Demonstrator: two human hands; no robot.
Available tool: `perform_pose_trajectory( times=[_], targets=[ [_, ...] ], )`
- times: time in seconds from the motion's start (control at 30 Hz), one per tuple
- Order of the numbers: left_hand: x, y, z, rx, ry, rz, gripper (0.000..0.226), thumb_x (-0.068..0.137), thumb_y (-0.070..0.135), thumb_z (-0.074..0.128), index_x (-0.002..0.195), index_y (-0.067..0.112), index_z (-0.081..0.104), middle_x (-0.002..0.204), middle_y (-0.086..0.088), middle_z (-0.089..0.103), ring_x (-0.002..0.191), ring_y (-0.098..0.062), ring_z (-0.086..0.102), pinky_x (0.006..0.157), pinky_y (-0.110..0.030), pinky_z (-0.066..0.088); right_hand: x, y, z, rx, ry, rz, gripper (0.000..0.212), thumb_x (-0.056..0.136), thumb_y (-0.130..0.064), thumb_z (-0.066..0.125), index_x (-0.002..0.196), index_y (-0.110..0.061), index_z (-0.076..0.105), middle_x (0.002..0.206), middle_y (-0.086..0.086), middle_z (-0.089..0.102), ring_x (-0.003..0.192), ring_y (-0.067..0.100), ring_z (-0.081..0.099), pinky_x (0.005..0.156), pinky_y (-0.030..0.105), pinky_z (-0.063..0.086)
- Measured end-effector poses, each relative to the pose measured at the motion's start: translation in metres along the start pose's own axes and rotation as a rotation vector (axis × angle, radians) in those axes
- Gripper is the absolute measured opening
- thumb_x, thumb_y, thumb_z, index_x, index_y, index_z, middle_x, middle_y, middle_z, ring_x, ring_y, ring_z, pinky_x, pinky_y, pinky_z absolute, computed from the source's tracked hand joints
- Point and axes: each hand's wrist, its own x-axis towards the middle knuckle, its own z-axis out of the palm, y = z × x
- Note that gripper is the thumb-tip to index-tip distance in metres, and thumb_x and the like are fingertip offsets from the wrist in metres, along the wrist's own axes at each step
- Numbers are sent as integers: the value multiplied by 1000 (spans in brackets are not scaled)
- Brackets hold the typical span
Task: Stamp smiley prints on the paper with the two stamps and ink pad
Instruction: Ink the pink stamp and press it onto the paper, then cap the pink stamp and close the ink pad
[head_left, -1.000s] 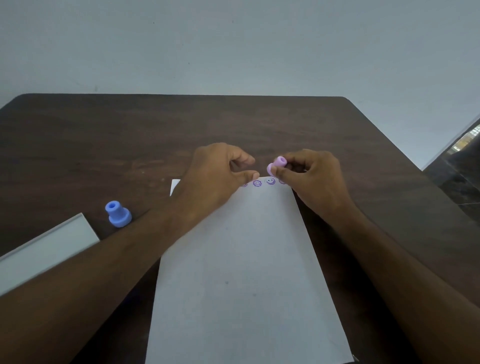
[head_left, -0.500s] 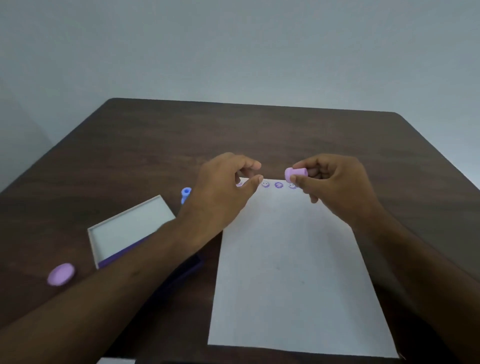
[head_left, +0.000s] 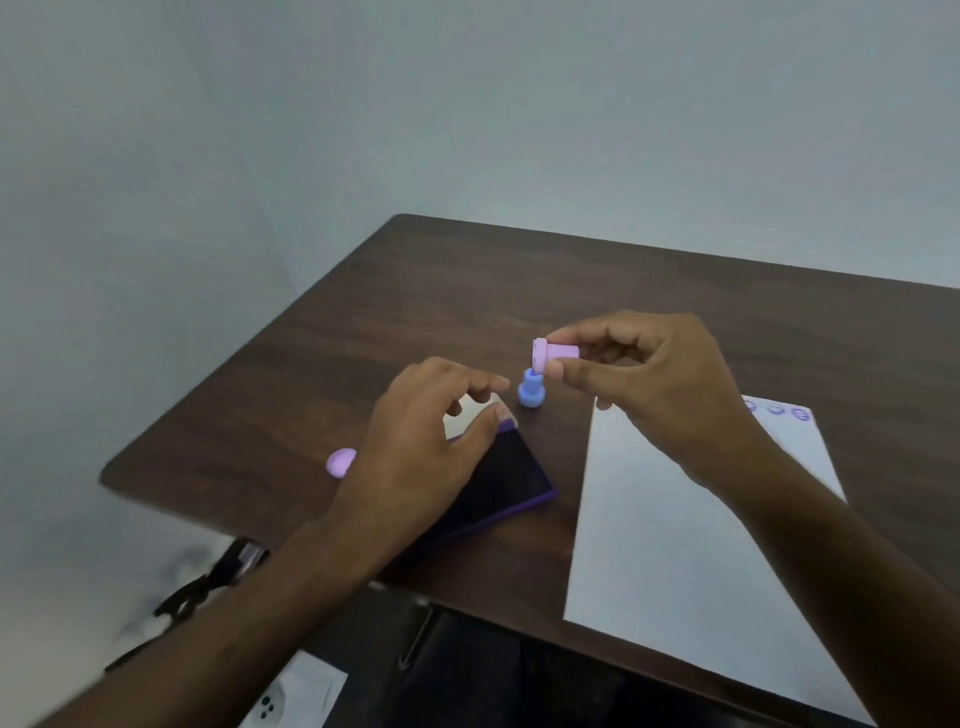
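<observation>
My right hand (head_left: 660, 379) pinches the pink stamp (head_left: 553, 355) on its side in the air, stamping face pointing left, above the table between the paper and the ink pad. Just below it the blue stamp (head_left: 531, 389) stands upright on the table. My left hand (head_left: 426, 436) hovers with fingers spread over the open purple ink pad (head_left: 511, 480), hiding its left half and most of its white lid. The white paper (head_left: 670, 535) lies to the right, with a row of purple smiley prints (head_left: 789, 412) along its far edge, partly hidden by my right wrist.
A pink round cap (head_left: 341, 461) lies on the dark wooden table (head_left: 467, 291) left of my left hand, near the table's left edge. Below that edge the floor shows a dark cable (head_left: 208, 582) and a white socket (head_left: 296, 696).
The view has swung left. My right hand carried the pink stamp left, off the paper to above the blue stamp. My left hand moved left over the ink pad and spread its fingers.
</observation>
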Motion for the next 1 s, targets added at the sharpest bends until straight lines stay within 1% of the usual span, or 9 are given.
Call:
perform_pose_trajectory(
  times=[0.13,0.27,0.4,0.47,0.63,0.73,0.83,0.9,1.0],
  targets=[
    [-16,-24,-19,67,23,-161,22,88,33,64,109,34,65,100,19,56,87,-3,53,70,-11,41,-1,-11,24,37,-32,49,26,73,-27,78,96,-15,77,77,-4,74,55,-1,61,53,8,45],
    [-33,-49,-32,161,25,-271,25,86,33,65,112,35,65,109,18,50,108,-6,45,80,-19,38,1,-15,45,-36,-67,98,31,73,-37,76,98,-19,76,78,-9,73,61,3,64,56,12,47],
    [-45,-63,-38,197,11,-326,31,83,38,68,114,34,65,118,10,57,106,-3,38,85,-23,33,3,-17,64,-111,-76,107,34,72,-44,75,98,-22,76,86,-7,75,74,10,67,63,22,52],
    [-47,-65,-40,198,3,-356,35,82,39,70,116,33,63,123,7,57,111,-8,42,87,-24,36,4,-17,70,-130,-87,111,35,72,-46,74,99,-22,76,89,-6,75,79,12,67,65,25,53],
    [-52,-74,-44,217,-41,-379,53,79,42,73,127,28,60,129,4,56,120,-15,45,93,-24,36,3,-19,78,-129,-94,110,34,74,-44,74,99,-21,76,88,-5,75,74,10,65,62,21,47],
    [-53,-86,-43,234,-92,-379,51,78,45,71,125,29,62,124,4,59,117,-14,47,90,-21,32,1,-20,79,-138,-87,112,30,75,-40,75,98,-21,76,75,-12,69,59,4,58,58,15,41],
    [-51,-88,-40,220,-84,-360,37,79,45,70,114,32,68,115,8,61,111,-10,48,86,-20,32,0,-19,81,-152,-85,118,29,74,-41,75,97,-23,76,70,-17,66,56,1,58,56,12,40],
    [-50,-82,-41,182,-21,-341,29,80,43,70,105,30,68,106,12,62,101,-6,53,81,-20,38,0,-18,81,-153,-83,122,31,74,-41,75,99,-23,75,72,-16,66,59,3,59,57,12,39],
    [-48,-71,-44,-25,66,-392,23,82,39,71,101,27,65,92,17,65,83,-5,63,70,-14,52,-1,-18,80,-148,-79,122,30,75,-41,74,99,-23,75,73,-15,67,59,4,59,56,10,39]
  ],
)
